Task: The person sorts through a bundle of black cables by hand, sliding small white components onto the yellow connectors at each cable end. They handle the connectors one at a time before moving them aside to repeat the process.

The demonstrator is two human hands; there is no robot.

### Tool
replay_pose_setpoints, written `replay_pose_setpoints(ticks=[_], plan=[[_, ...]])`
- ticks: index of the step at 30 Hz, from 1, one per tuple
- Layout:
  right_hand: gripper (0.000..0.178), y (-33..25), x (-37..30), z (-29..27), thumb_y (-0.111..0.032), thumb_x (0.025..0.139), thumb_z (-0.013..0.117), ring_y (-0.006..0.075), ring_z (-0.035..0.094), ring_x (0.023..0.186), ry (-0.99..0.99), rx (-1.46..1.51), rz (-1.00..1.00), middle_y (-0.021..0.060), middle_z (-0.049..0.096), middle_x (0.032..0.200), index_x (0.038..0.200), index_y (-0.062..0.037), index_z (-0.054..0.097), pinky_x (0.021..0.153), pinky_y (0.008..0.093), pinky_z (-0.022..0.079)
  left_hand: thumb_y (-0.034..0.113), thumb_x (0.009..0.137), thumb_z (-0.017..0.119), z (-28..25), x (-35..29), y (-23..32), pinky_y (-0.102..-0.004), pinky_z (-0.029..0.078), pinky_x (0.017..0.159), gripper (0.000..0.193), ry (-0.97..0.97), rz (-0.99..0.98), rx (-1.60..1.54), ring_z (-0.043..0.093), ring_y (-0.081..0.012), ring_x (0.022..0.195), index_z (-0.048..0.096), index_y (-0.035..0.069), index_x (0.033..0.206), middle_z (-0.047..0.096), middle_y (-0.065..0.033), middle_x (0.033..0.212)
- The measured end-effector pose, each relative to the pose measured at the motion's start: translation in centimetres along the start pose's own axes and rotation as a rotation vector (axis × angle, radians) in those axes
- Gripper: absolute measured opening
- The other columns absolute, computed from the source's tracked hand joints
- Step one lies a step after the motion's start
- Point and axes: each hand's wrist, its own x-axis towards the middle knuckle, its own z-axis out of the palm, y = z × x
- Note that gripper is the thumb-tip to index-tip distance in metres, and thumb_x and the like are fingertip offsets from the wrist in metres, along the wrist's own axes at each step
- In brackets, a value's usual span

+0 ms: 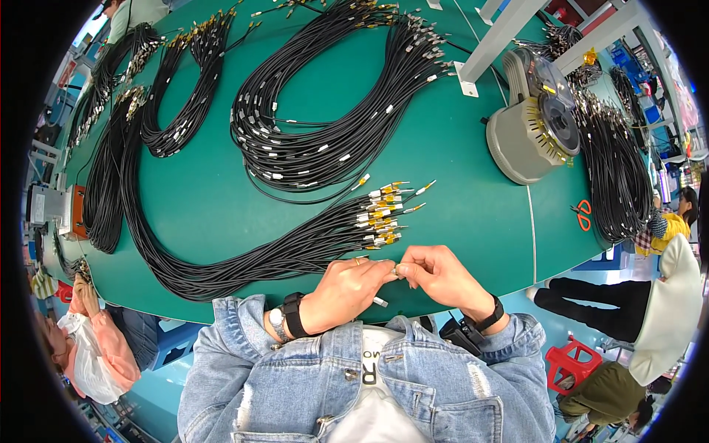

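Observation:
My left hand [347, 294] and my right hand [441, 277] meet fingertip to fingertip at the near edge of the table. Both are closed in a pinch on a small brass-coloured connector [398, 272], mostly covered by the fingers. A white cable label [380, 301] sticks out below the left hand. Just beyond the hands lies a bundle of black cables [244, 275], whose ends carry white labels and yellow-sleeved metal tips [385, 210]. The bundle curves away to the left, and part of it passes behind the left hand.
More black cable bundles lie across the green table [458, 221], a large one [310, 159] at the far middle. A grey rounded machine [524, 136] stands at the right, near orange-handled scissors [583, 215] and a metal post [491, 48]. A person in pink [111, 347] sits at the left.

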Motion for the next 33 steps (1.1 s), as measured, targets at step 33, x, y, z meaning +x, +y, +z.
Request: replay_pose_setpoints(ticks=[33], plan=[[0.012, 2.7, 0.6, 0.8, -0.008, 0.084, 0.068, 0.0169, 0.056, 0.063, 0.247, -0.66, -0.446, 0.0104, 0.056, 0.07, 0.092, -0.0007, 0.064, 0.058, 0.0319, 0.044, 0.014, 0.076, 0.073, -1.6, -1.0, -1.8, -0.0362, 0.049, 0.073, 0.014, -0.15, -0.059, 0.186, 0.055, -0.0251, 0.081, 0.063, 0.006, 0.082, 0.056, -0.0046, 0.088]])
